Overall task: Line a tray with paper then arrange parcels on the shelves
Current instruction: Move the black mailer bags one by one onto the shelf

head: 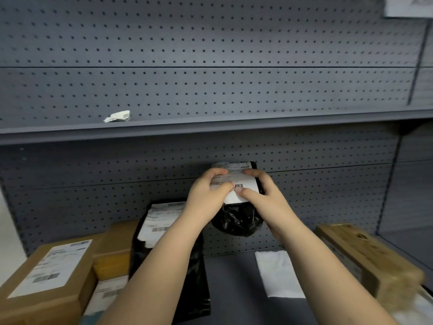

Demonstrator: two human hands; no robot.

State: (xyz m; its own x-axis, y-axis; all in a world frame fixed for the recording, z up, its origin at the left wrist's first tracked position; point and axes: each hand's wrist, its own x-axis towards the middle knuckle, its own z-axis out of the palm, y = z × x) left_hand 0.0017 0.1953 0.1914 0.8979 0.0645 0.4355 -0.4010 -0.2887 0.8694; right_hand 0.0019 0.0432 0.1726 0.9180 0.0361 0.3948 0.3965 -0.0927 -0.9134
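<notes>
A small black plastic parcel [237,220] with a white shipping label hangs in the air in front of the pegboard, above the lower shelf [234,277]. My left hand [206,193] grips its left upper side and my right hand [260,193] grips the right, thumbs pressed on the label. A larger black bag parcel [161,231] with a white label stands against the back panel to the left. A white sheet of paper [277,273] lies flat on the lower shelf under my right forearm.
Brown cardboard boxes [50,275] with labels are stacked at the lower left. Another brown box [365,259] lies at the right. The upper shelf [210,127] holds only a small crumpled white scrap [118,116]. Grey pegboard backs both shelves.
</notes>
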